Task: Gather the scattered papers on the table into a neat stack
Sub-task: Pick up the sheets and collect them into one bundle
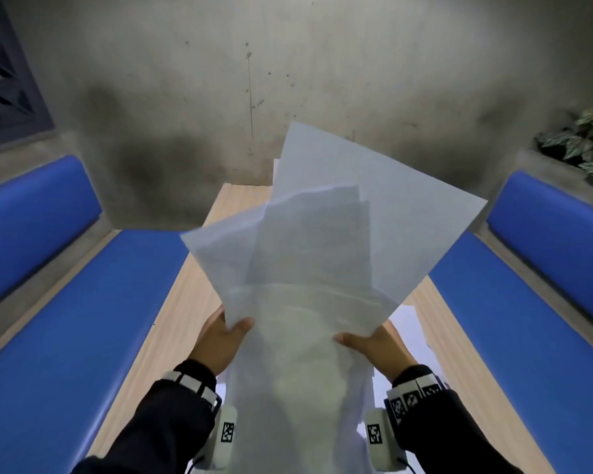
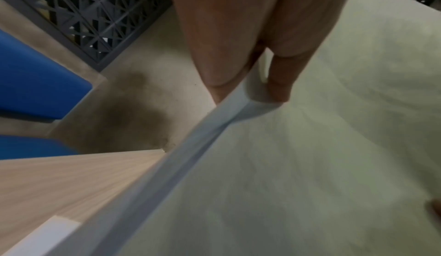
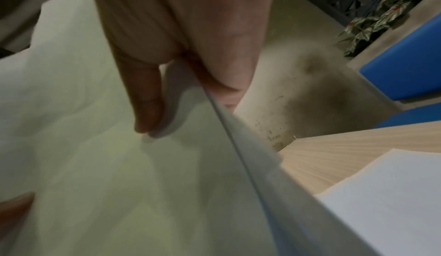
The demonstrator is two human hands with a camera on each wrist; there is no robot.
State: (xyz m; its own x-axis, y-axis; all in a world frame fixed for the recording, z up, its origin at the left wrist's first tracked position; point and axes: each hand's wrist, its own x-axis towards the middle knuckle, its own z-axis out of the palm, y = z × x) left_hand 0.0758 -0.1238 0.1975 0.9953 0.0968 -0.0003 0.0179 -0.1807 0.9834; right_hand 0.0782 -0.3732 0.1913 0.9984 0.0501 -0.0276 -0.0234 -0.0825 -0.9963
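Sleeves [image 1: 172,415] dark, tagged wristbands [image 1: 192,384] on both wrists. Left hand [image 1: 220,340] pinches the left edge of the papers [image 1: 322,254], thumb on top, fingers [image 2: 214,52] underneath; left wrist view shows the edge wedged between thumb and fingers. Right hand [image 1: 374,347] pinches the right edge the same way, thumb over, fingers [image 3: 226,43] behind the sheets. Both grips narrow, closed on paper. Papers held up off the table [image 1: 185,302], fanned and uneven, corners sticking out at different angles, sheets bowed in the middle. More loose sheets [image 1: 408,330] lie flat on the table under and just right of the held bunch; one white sheet [image 2: 47,230] near the left edge too. Blue benches [image 1: 83,319] flank the table both sides. Grey wall [image 1: 220,80] beyond, plant [image 1: 586,142] far right.
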